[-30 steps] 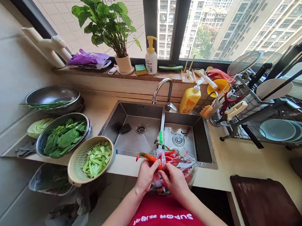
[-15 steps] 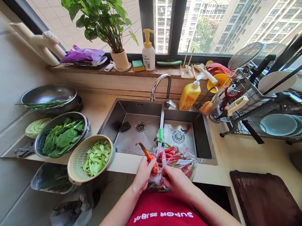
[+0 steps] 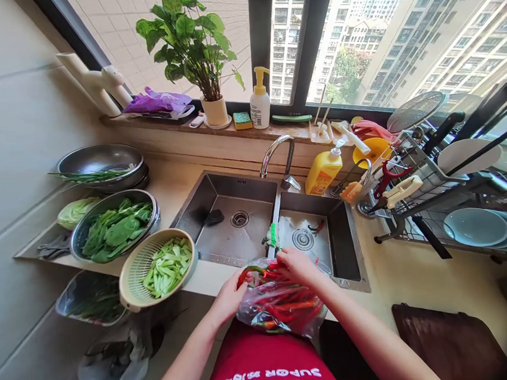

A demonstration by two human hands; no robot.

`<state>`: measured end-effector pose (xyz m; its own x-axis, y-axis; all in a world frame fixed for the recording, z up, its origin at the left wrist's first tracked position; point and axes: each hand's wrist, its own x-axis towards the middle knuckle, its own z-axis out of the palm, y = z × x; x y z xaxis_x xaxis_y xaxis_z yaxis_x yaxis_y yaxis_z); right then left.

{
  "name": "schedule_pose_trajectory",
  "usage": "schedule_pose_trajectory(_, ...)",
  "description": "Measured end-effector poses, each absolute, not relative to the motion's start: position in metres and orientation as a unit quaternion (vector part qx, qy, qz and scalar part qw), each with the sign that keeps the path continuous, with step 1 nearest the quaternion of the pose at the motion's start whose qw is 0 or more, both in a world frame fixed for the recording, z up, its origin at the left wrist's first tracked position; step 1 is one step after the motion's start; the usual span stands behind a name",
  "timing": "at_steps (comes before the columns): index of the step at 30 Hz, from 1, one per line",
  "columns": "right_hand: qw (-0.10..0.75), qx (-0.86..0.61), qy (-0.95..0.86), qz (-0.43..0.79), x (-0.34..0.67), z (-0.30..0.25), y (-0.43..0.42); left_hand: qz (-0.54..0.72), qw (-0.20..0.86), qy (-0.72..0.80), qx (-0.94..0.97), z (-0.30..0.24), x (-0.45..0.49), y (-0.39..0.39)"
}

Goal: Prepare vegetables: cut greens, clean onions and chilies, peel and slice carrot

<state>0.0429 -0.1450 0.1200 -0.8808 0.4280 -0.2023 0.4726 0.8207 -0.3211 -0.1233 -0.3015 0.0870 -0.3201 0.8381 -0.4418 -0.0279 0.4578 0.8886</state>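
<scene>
A clear plastic bag (image 3: pixel 264 301) full of red chili peppers (image 3: pixel 294 308) lies against the counter's front edge, in front of the sink. At the bag's left side, my left hand (image 3: pixel 229 298) is closed round a red-and-green chili pepper (image 3: pixel 255 270), its thumb by the bag's mouth. My right hand (image 3: pixel 297 265) reaches over the bag's opening, fingers pinched at a red chili pepper; its fingertips are partly hidden. Beyond the hands is the double sink (image 3: pixel 277 211), with a small chili pepper (image 3: pixel 317 227) in its right basin.
To the left stand a colander (image 3: pixel 129 274) of cut green stalks, a bowl of leafy greens (image 3: pixel 118 232) and a pan (image 3: pixel 101 163). A faucet (image 3: pixel 288 160) rises behind the sink. On the right are a dish rack (image 3: pixel 405 206) and a dark cutting board (image 3: pixel 445 338).
My right hand has moved up from the bag's gathered plastic to the chili peppers at its opening. My left hand has moved left and lower; the bag now lies spread wider.
</scene>
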Motion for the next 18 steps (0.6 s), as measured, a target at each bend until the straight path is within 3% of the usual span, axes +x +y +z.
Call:
schedule_pose_trajectory(5,-0.080,0.139,0.951,-0.265,0.056,0.160,-0.177,0.544,0.526,0.626,0.189,0.117,-0.131,-0.299)
schedule_pose_trajectory(8,-0.156,0.155,0.921,-0.321,0.058,0.179,-0.193,0.608,0.550,0.543,0.183,0.144,-0.124,-0.291)
schedule_pose_trajectory(11,-0.225,0.194,0.880,-0.370,0.057,0.195,-0.197,0.588,0.589,0.495,0.250,0.163,-0.111,-0.278)
schedule_pose_trajectory(14,-0.251,0.246,0.840,-0.412,0.053,0.204,-0.190,0.537,0.646,0.460,0.288,0.169,-0.090,-0.262)
schedule_pose_trajectory(18,-0.254,0.378,0.731,-0.508,0.049,0.199,-0.174,0.561,0.681,0.411,0.229,0.161,-0.063,-0.249)
